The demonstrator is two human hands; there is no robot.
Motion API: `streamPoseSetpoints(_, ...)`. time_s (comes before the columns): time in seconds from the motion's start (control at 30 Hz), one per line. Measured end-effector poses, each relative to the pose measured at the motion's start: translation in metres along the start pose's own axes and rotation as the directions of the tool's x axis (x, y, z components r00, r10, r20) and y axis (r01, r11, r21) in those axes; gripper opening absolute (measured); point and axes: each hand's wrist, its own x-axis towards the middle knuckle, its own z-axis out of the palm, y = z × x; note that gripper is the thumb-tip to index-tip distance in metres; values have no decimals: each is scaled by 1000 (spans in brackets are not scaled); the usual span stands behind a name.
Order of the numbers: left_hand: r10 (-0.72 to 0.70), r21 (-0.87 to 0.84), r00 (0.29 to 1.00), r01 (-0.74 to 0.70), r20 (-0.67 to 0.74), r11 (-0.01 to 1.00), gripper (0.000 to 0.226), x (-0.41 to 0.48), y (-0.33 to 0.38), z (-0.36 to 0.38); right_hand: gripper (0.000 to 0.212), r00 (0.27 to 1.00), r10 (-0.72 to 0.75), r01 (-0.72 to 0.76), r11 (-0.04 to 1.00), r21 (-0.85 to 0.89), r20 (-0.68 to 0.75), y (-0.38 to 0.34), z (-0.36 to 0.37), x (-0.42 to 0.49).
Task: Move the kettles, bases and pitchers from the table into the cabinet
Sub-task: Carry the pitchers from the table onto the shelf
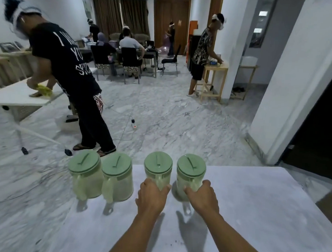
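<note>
Several green-lidded clear pitchers stand in a row along the far edge of the white table (252, 215). My left hand (152, 197) is wrapped around the handle side of the third pitcher (158, 167). My right hand (203, 198) grips the rightmost pitcher (190, 170) the same way. The two pitchers on the left, one (84, 171) and the other (117, 176), stand untouched with their handles facing me. No kettle, base or cabinet shows in this view.
Beyond the table edge lies a marble floor with a power strip (134, 124) and cable. A person in a black shirt (68, 68) wipes a white folding table (20, 96) to the left. A dark doorway (317, 132) opens at the right.
</note>
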Motion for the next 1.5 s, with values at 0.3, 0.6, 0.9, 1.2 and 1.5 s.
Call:
streamPoseSetpoints(0.3,-156,-140,987,151,-24,978,44,38,0,32,46,998,57,-59,995,84,24,13,28,42)
streamPoseSetpoints(0.6,-22,-301,1000,22,4,954,36,15,22,1,45,994,40,-15,970,245,-99,3,-12,18)
streamPoseSetpoints(0.9,354,-464,934,-293,47,836,37,-91,84,-43,46,896,49,129,922,365,-442,21,-119,-97)
streamPoseSetpoints(1.2,673,-622,724,-459,153,635,34,-271,156,-21,42,547,212,170,919,356,-810,105,-261,-268)
streamPoseSetpoints(1.5,897,-817,355,-412,264,403,36,-504,250,36,42,67,374,81,922,378,-925,232,-399,-451)
